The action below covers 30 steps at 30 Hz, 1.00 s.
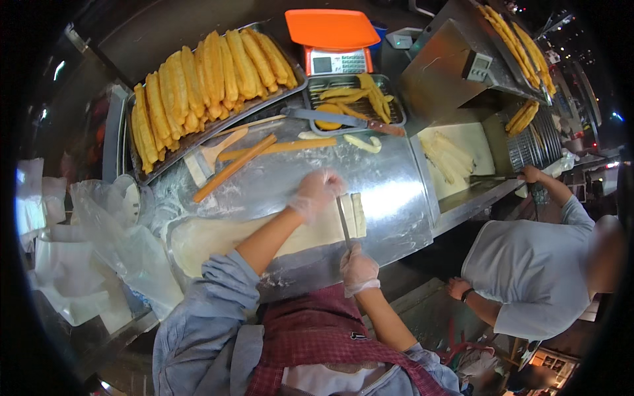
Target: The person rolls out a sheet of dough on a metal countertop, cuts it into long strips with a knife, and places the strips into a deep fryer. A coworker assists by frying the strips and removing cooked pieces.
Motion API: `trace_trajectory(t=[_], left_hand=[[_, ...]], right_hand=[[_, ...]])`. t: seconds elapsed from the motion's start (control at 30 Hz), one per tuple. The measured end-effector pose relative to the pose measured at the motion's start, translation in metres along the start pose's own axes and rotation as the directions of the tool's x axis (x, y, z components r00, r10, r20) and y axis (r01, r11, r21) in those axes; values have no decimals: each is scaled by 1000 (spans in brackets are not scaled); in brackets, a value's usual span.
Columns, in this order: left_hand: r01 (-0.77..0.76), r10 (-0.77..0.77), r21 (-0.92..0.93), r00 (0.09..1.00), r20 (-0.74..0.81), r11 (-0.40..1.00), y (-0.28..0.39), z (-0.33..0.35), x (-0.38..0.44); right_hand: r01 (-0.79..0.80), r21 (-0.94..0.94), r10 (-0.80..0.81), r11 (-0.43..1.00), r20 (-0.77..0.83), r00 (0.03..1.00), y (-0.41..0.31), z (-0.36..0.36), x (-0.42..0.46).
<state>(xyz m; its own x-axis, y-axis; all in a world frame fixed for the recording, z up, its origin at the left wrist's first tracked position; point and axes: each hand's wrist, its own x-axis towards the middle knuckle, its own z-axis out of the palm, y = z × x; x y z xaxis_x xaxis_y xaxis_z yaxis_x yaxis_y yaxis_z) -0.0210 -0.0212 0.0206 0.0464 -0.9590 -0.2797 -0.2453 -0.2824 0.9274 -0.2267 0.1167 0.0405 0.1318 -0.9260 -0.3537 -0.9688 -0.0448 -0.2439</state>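
My right hand [359, 271], in a clear plastic glove, grips the handle of a narrow-bladed knife [343, 218]. Its blade lies across a long flat sheet of pale dough [213, 242] near the sheet's right end. Just right of the blade are narrow cut dough strips [357, 215], side by side. My left hand [319, 193], gloved too, is beside the blade's far end with its fingers curled. Whether those fingers pinch anything is hidden. The dough rests on a floured metal worktop [391, 198].
Fried dough sticks [213, 74] fill a tray at back left. Rolling pins [235, 168], a wide brush [208, 156] and a second knife [342, 119] lie beyond the dough. An orange scale [337, 59] stands behind. At right, a co-worker [530, 272] reaches over a fryer [455, 153].
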Motion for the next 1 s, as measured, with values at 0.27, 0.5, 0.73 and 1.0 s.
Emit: trace_trajectory(t=[0.27, 0.5, 0.73, 1.0], left_hand=[[81, -87, 143, 996, 34, 986, -46, -11, 15], [13, -10, 48, 998, -58, 999, -45, 9, -9], [19, -19, 3, 1000, 6, 1000, -38, 7, -31], [69, -72, 116, 997, 21, 991, -47, -48, -3]], right_hand=[[-2, -25, 4, 1000, 116, 993, -20, 14, 9], [-126, 63, 118, 990, 117, 986, -12, 51, 12], [-96, 27, 92, 995, 128, 987, -8, 45, -15], [-30, -25, 35, 999, 229, 973, -63, 5, -1]])
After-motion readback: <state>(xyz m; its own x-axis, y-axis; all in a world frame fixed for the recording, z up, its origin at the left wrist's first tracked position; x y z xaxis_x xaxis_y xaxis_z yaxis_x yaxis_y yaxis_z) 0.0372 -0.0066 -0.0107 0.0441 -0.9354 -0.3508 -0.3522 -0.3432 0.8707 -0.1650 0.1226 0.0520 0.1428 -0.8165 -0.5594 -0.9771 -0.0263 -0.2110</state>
